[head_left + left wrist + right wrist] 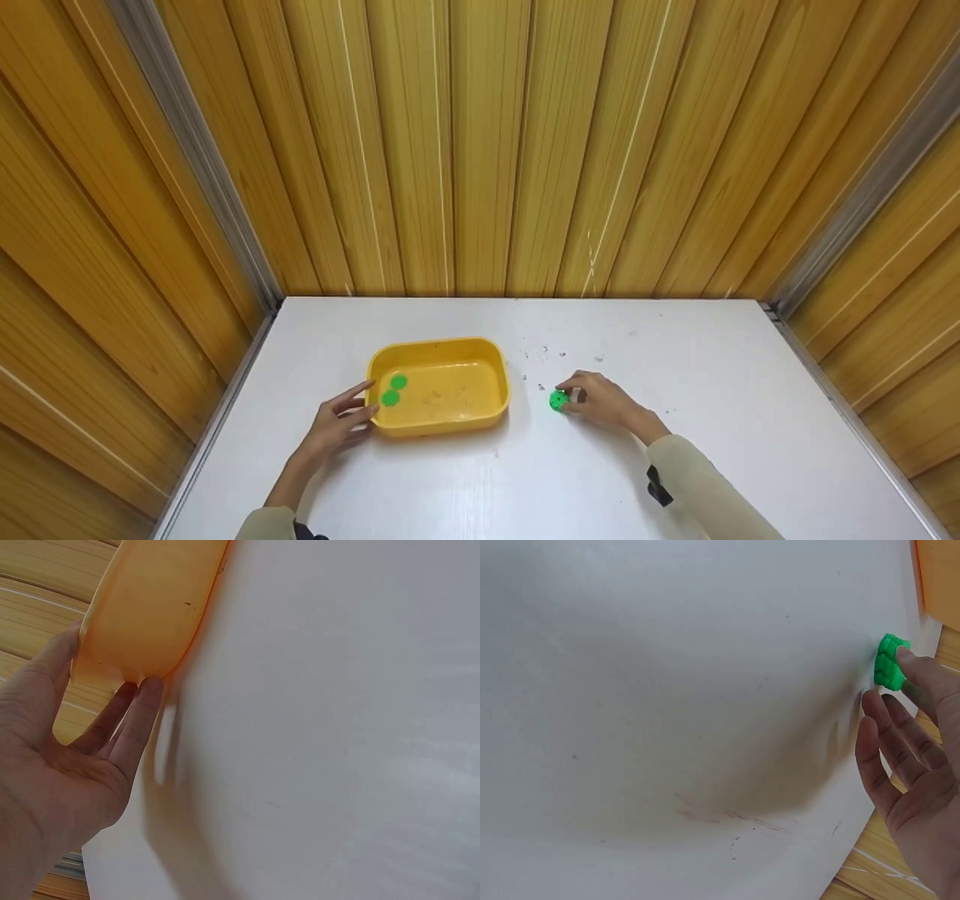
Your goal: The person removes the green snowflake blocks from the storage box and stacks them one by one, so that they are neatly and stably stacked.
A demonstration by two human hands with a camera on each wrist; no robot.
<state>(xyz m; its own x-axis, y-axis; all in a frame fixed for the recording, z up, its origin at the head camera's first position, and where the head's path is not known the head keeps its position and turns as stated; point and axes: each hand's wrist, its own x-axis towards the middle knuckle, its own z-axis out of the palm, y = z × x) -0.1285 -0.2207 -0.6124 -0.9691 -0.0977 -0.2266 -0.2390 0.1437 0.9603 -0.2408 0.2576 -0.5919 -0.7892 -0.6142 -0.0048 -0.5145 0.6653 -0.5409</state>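
Head view, green stack point(556, 401): we see it right of centre, at the right hand's fingertips; we cannot tell whether it touches the surface below.
Right hand point(604, 401): thumb and a finger pinch the stack; in the right wrist view we see the other fingers loosely bent. The forearm slants in from the lower right.
Yellow tray point(442, 430): it sits upright to the left of the stack, well apart from it, its right wall standing between the stack and the tray's contents.
Green discs point(391, 398): two lie flat inside the tray by its left wall, next to each other.
Left hand point(337, 427): we find it gripping the tray's left end, thumb at the rim and fingers against the outer wall, somewhat spread.
Sleeves point(705, 480): both are pale, with a black piece point(658, 491) near the right cuff.
White table point(480, 480): we notice dark specks point(562, 354) beyond the stack and, in the right wrist view, faint reddish scuffs point(757, 821); the hands cast soft shadows.
Room: yellow wood-grain panels point(487, 150) enclose the table at the back and both sides, and grey metal strips point(202, 150) run along the corners.
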